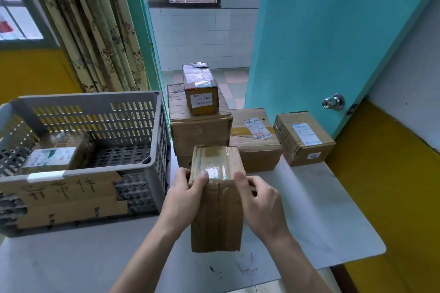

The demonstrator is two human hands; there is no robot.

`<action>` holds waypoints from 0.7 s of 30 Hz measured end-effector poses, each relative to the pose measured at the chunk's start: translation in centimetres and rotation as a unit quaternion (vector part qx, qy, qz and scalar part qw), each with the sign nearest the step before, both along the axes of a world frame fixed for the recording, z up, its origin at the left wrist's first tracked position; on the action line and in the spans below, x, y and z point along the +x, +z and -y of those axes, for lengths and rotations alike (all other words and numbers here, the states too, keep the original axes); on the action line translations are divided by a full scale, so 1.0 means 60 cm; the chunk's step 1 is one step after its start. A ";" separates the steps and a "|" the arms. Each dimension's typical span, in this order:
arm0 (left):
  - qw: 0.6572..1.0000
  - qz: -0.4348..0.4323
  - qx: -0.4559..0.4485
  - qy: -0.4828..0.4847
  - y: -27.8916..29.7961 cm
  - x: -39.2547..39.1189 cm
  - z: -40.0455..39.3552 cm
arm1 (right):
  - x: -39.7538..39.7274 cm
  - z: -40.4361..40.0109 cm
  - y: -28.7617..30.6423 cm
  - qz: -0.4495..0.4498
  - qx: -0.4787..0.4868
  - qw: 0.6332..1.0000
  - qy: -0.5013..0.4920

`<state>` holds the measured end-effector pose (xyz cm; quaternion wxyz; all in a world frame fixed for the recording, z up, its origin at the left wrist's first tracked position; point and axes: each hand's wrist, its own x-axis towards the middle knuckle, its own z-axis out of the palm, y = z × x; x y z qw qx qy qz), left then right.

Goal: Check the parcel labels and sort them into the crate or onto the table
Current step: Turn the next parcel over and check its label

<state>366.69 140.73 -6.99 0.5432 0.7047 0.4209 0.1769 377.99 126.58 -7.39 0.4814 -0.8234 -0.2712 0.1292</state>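
Observation:
I hold a taped brown cardboard parcel (217, 209) upright over the middle of the white table (321, 209). My left hand (184, 197) grips its left side with the thumb on the glossy taped top. My right hand (259, 202) grips the right side, thumb also on top. A grey slotted crate (133, 126) with a handwritten cardboard sign stands at the left; one labelled parcel (54, 154) lies inside it. No label shows on the faces of the held parcel turned toward me.
Behind the held parcel a large box (200, 133) carries a small box labelled 0042 (201, 88). Two more labelled boxes (254, 138) (302, 138) sit to the right. A teal door (333, 43) stands open behind them; curtains hang at the left.

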 end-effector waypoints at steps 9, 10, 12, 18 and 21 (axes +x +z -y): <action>0.999 0.033 0.011 -0.033 0.003 0.003 0.003 | 0.006 -0.001 0.002 -0.002 -0.022 0.999 -0.041; 0.999 0.029 0.018 -0.024 0.000 0.003 0.000 | 0.004 -0.001 0.002 0.002 -0.012 0.999 -0.043; 0.999 0.033 0.031 -0.012 -0.001 0.002 -0.002 | 0.004 -0.003 0.003 -0.002 -0.008 0.999 -0.041; 0.995 0.075 0.054 -0.031 -0.005 -0.001 0.015 | 0.008 -0.009 0.013 -0.018 -0.037 0.999 -0.021; 0.996 0.091 -0.003 -0.018 -0.001 -0.001 0.019 | 0.007 -0.003 0.009 -0.007 -0.022 1.000 -0.013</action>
